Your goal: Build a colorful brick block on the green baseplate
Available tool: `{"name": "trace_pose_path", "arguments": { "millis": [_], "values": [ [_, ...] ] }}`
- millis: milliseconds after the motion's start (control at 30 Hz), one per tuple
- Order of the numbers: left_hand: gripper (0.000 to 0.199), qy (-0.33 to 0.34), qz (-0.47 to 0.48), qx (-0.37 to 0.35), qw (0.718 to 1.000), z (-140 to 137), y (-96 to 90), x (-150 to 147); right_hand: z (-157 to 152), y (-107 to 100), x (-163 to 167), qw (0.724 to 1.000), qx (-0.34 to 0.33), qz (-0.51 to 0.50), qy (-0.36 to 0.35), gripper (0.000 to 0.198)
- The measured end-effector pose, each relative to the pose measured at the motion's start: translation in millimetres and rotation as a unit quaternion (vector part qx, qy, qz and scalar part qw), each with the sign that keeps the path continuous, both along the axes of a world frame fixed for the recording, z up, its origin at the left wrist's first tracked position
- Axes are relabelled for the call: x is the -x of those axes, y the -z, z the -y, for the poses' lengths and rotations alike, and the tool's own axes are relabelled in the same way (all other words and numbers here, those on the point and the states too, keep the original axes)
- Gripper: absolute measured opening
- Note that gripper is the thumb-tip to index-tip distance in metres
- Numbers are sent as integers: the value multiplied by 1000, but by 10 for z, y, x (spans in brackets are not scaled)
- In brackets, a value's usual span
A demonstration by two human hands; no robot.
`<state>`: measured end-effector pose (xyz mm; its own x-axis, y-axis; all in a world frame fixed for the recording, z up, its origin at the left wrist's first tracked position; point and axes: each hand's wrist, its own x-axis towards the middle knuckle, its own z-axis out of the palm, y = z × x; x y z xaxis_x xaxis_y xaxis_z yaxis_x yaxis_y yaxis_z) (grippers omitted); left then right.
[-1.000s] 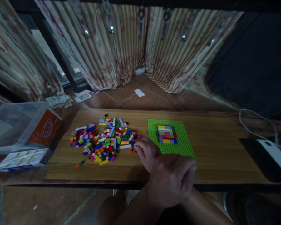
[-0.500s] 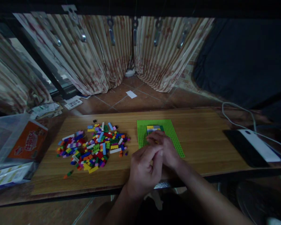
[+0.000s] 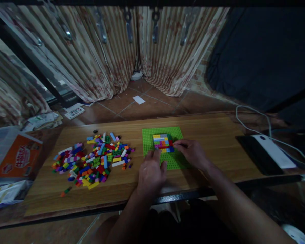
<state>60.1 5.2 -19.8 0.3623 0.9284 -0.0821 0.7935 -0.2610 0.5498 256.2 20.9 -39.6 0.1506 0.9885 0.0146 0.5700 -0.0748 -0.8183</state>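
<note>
A green studded baseplate (image 3: 147, 135) lies on the wooden board, carrying a low patch of many-coloured toy bricks (image 3: 162, 138). Across the near part of that patch runs a long red brick (image 3: 165, 147). My right hand (image 3: 193, 152) comes in from the right, its thumb and fingertips pinched at the red brick's right end. My left hand (image 3: 152, 171) rests over the plate's near left part, fingers stretched out toward the patch's front edge and thumb apart. Its fingertips hide the patch's near left corner.
Many loose bricks (image 3: 101, 161) are heaped on the left of the wooden board (image 3: 213, 135). A clear plastic bin (image 3: 2, 142) with an orange packet (image 3: 21, 157) stands at far left. On the right lie a black-and-white flat object (image 3: 271, 151) and a white cable (image 3: 269, 127).
My hands, closed together over the plate before, have moved apart. The left now lies at the patch's front, the right at its right side. The red brick has come into sight. The view has shifted slightly.
</note>
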Motion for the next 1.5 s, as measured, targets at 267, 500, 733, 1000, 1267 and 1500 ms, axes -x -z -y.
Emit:
{"name": "trace_pose_path", "arguments": {
  "millis": [267,500,733,1000,1267,1500],
  "values": [
    [56,100,-67,49,992,11,43,-181,-49,25,-13,999,6,-32,-3,15],
    [61,98,-103,39,989,7,72,-311,-69,54,-15,999,1,-30,-21,14],
    [61,103,-112,37,988,-6,82,-317,-99,55,15,999,4,-52,-2,9],
    [63,109,-121,39,986,-1,46,-331,-180,101,-40,997,47,-59,25,14],
    [67,111,-116,36,986,6,44,-320,-190,49,-36,994,60,-83,27,11],
    [68,114,-108,40,987,9,48,-332,-182,59,-22,995,72,-65,28,12]
  ]
}}
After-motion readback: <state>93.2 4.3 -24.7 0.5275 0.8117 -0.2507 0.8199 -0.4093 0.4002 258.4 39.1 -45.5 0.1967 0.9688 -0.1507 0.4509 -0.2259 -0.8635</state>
